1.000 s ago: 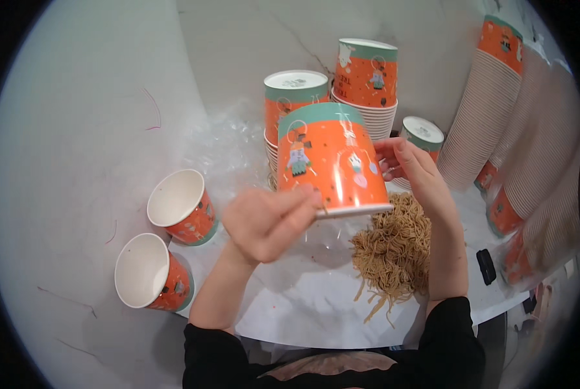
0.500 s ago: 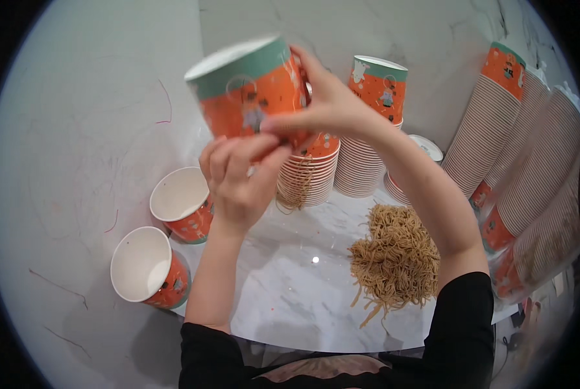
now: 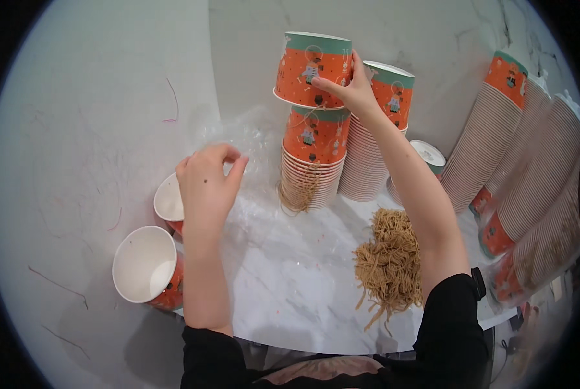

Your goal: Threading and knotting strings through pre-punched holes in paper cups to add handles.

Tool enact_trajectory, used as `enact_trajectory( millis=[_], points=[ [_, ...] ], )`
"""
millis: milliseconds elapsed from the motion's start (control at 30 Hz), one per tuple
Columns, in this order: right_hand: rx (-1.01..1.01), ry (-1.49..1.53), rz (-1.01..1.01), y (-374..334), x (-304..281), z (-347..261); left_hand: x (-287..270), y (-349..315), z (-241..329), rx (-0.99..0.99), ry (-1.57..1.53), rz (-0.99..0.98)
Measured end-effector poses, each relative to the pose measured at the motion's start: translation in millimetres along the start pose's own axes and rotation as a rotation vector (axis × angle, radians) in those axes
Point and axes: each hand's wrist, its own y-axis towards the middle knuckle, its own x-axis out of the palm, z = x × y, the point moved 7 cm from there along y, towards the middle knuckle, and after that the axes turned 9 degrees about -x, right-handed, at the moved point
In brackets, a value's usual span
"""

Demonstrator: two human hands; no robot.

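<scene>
My right hand (image 3: 351, 91) grips an orange paper tub (image 3: 303, 65) with a green band, thumb on its near side and fingers around its right. The tub is upside down, its rim low over the top of a stack of nested upturned tubs (image 3: 316, 133); whether it rests on them I cannot tell. A loop of tan twine or noodle-like strands (image 3: 298, 188) hangs against this stack. My left hand (image 3: 207, 178) is raised at the left, fingers loosely bent, thumb slightly apart, nothing visible in it. Below it, a tub (image 3: 169, 200) standing mouth up is partly hidden by that hand.
Another mouth-up tub (image 3: 141, 266) stands at the left. A second stack (image 3: 368, 155) adjoins the first, with a lower one (image 3: 427, 153) beside it. Tan tangled strands (image 3: 390, 266) lie on the marbled table (image 3: 283, 279). Plastic-wrapped tub stacks (image 3: 536, 188) lean at the right; clear film (image 3: 251, 139) lies behind my left hand.
My right hand has carried the tub right, turned upright-sided over the middle stack. My left hand has let go of it and moved down and left.
</scene>
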Motion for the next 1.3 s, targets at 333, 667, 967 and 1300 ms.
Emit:
enact_trajectory(
  millis=[333, 667, 967, 1300],
  points=[
    [0.018, -0.367, -0.005, -33.6, 9.5, 27.6, 11.8, -3.7, -13.4, -0.130, 0.094, -0.263],
    [0.081, -0.478, 0.081, -115.7, 7.0, 43.7, 27.8, -5.9, -76.9, -0.215, 0.300, -0.636],
    [0.366, -0.538, -0.578, -223.6, -24.1, 20.8, 35.0, 2.9, -51.6, -0.106, 0.466, -0.401],
    [0.433, -0.789, -0.700, -276.0, -72.6, 60.6, 30.8, -64.6, 93.9, 0.336, -0.218, -0.253]
  ],
)
